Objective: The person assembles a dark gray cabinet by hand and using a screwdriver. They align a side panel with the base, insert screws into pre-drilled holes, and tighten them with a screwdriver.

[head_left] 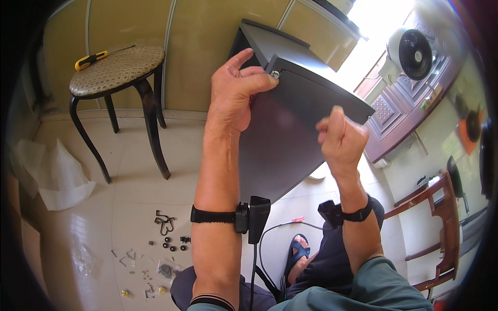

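Observation:
A dark grey cabinet (pixel 290 124) with flat panels stands tilted in front of me. My left hand (pixel 233 93) is at its upper left corner, the thumb pressed beside a small shiny metal fitting (pixel 275 74) and other fingers around the edge. My left index finger points up past the corner. Close to the cabinet's right side is my right hand (pixel 343 137), curled closed with its thumb upward. Its fingertips are slightly blurred, and whatever they may hold is hidden. The cabinet's inside is mostly out of sight.
A round stool (pixel 116 70) at the left bears a yellow-black screwdriver (pixel 96 58). Several small black parts and metal hooks (pixel 165 223) lie on the floor, near white plastic wrapping (pixel 62 176). A red-handled screwdriver (pixel 296 220) lies by my foot. A wooden chair (pixel 446 228) stands right.

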{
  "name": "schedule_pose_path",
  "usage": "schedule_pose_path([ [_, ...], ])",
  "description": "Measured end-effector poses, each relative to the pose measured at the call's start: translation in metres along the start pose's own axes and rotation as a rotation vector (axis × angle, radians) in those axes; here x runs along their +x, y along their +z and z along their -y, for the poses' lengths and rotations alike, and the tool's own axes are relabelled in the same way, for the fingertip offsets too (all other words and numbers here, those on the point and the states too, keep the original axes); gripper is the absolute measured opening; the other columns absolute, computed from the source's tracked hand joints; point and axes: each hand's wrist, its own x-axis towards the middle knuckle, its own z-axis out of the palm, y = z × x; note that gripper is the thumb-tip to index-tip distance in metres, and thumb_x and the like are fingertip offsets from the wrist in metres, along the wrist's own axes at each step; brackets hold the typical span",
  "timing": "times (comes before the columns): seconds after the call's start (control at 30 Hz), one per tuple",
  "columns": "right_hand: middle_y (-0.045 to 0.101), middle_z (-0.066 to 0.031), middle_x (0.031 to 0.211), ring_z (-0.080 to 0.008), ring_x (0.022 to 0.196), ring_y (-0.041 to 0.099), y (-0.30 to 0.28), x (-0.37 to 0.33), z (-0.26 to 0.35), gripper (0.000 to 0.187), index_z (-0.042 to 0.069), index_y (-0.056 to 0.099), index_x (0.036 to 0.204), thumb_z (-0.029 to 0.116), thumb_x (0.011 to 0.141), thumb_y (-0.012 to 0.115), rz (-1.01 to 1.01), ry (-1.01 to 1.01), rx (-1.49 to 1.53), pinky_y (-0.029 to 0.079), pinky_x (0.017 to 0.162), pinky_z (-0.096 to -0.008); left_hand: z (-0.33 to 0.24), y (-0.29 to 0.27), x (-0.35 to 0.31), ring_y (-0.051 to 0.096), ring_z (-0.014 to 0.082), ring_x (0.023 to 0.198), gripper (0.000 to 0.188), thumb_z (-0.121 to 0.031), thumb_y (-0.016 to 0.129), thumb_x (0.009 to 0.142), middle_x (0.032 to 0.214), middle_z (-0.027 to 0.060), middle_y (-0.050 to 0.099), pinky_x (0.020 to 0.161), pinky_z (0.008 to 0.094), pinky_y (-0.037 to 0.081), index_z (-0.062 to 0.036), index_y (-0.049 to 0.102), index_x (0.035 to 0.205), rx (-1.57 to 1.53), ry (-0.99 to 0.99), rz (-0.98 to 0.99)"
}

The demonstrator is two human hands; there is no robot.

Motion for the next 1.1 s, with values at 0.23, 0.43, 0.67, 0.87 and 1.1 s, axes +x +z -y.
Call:
schedule_pose_path([
  [0.23,0.06,-0.0196,0.059,-0.0375,0.055,0.063,0.026,-0.184,-0.168,0.035,0.002,0.063,0.064,0.018,0.094,0.054,0.426,0.2,-0.515,0.049,0.052,-0.0463,-0.002,0.002,0.006,0.069,0.0186,0.084,0.059,0.001,0.07,0.079,0.096,0.0127,0.071,0.079,0.0308,0.057,0.0128,0.051,0.133,0.091,0.094,0.139],
  [0.43,0.067,-0.021,0.07,-0.0396,0.066,0.067,0.052,-0.233,-0.158,0.03,0.002,0.071,0.075,0.023,0.09,0.057,0.901,0.326,-0.344,0.055,0.064,-0.0469,0.005,-0.006,0.012,0.065,0.0116,0.082,0.053,-0.006,0.071,0.076,0.095,0.0049,0.07,0.072,0.0215,0.052,0.01,0.06,0.125,0.101,0.095,0.188],
  [0.67,0.064,-0.0172,0.104,-0.0355,0.102,0.061,0.049,-0.372,-0.199,0.024,0.006,0.064,0.105,0.008,0.082,0.058,1.396,0.151,-0.3,0.051,0.085,-0.0463,-0.003,-0.016,0.019,0.064,0.0091,0.078,0.052,-0.007,0.07,0.076,0.095,0.0056,0.07,0.069,0.0195,0.052,0.0084,0.06,0.125,-0.096,0.004,0.596],
  [0.87,0.064,-0.0134,0.096,-0.0303,0.097,0.061,0.038,-0.461,-0.221,0.012,0.01,0.065,0.092,0.014,0.085,0.057,1.209,0.093,-0.505,0.047,0.078,-0.0429,0.004,-0.011,0.012,0.068,0.018,0.082,0.067,0.002,0.072,0.073,0.094,0.0119,0.07,0.08,0.0293,0.055,0.0141,0.047,0.134,0.041,0.108,0.125],
  [1.1,0.067,-0.0238,0.085,-0.0418,0.082,0.067,0.036,-0.299,-0.145,0.019,0.001,0.065,0.1,0.011,0.088,0.053,1.574,0.365,-0.088,0.054,0.075,-0.0485,0.001,0.006,0.002,0.065,0.0144,0.075,0.083,0.006,0.077,0.065,0.083,0.0067,0.067,0.079,0.0275,0.052,0.0168,0.039,0.138,0.015,0.085,0.003],
])
